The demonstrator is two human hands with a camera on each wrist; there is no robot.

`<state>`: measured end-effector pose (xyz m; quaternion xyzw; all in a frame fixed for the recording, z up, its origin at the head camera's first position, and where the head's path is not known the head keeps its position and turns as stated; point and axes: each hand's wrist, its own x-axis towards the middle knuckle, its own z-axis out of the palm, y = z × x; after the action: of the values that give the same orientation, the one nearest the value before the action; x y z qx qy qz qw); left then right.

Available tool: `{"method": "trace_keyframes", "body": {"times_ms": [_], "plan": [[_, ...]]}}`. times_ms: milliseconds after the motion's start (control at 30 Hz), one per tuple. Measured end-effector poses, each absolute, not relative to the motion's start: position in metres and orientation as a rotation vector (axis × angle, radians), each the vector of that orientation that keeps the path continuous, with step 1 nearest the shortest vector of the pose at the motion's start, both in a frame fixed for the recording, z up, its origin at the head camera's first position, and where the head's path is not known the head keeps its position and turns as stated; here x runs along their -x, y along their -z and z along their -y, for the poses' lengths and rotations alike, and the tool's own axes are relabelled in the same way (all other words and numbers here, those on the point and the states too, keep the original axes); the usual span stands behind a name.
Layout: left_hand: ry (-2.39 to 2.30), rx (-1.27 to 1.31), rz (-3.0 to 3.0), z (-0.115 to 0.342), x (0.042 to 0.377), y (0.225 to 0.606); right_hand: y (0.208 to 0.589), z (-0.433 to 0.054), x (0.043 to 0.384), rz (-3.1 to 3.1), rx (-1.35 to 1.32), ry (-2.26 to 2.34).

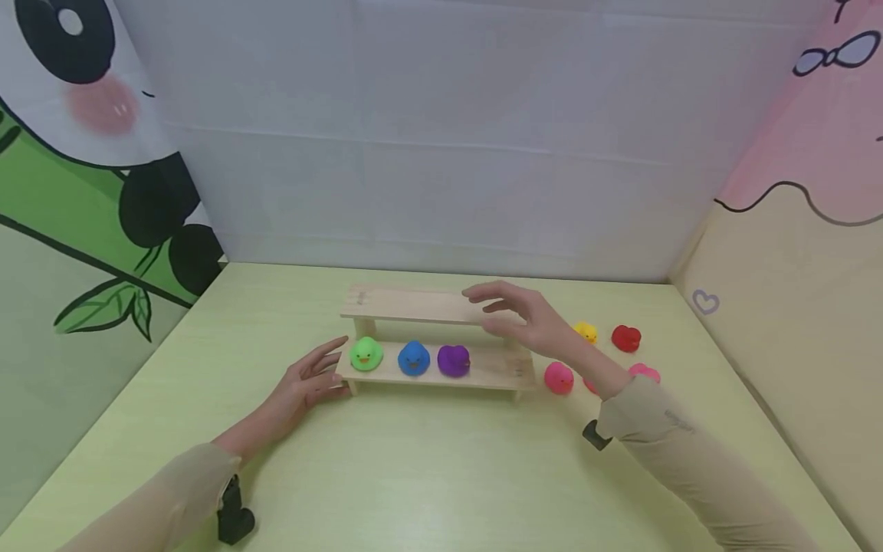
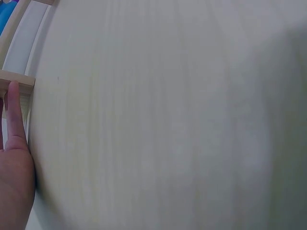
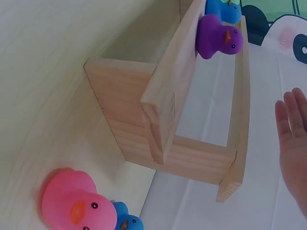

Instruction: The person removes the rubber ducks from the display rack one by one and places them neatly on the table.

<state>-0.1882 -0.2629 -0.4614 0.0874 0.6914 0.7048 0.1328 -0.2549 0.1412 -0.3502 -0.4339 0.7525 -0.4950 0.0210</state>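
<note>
A two-tier wooden shelf (image 1: 434,376) stands on the table. On its lower tier sit a green rubber duck (image 1: 366,353), a blue rubber duck (image 1: 414,358) and a purple rubber duck (image 1: 454,360), left to right. My left hand (image 1: 306,383) rests at the shelf's left end with fingers extended; in the left wrist view a straight finger (image 2: 15,110) touches the wood. My right hand (image 1: 520,310) hovers by the upper tier's right part, fingers loosely bent. Nothing shows in the right palm (image 3: 295,148) in the right wrist view.
Right of the shelf lie a yellow duck (image 1: 585,331), a red duck (image 1: 626,338) and pink ducks (image 1: 559,378), partly behind my right forearm. Another blue duck (image 3: 128,221) shows in the right wrist view. A white cloth wall (image 1: 441,153) closes the table's back.
</note>
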Motion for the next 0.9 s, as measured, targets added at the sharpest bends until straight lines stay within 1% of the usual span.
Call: {"method": "trace_keyframes", "body": {"times_ms": [267,500,900], "plan": [[-2.041,-0.225,-2.008,0.263,0.188,0.462,0.365,-0.128,0.250,-2.304,1.447,1.439],[-2.047,-0.249,-1.999,0.261,0.188,0.461,0.382,-0.125,0.245,-2.289,1.370,1.375],[-2.035,-0.244,-2.018,0.262,0.187,0.460,0.396,-0.121,0.245,-2.279,1.245,1.277]]}}
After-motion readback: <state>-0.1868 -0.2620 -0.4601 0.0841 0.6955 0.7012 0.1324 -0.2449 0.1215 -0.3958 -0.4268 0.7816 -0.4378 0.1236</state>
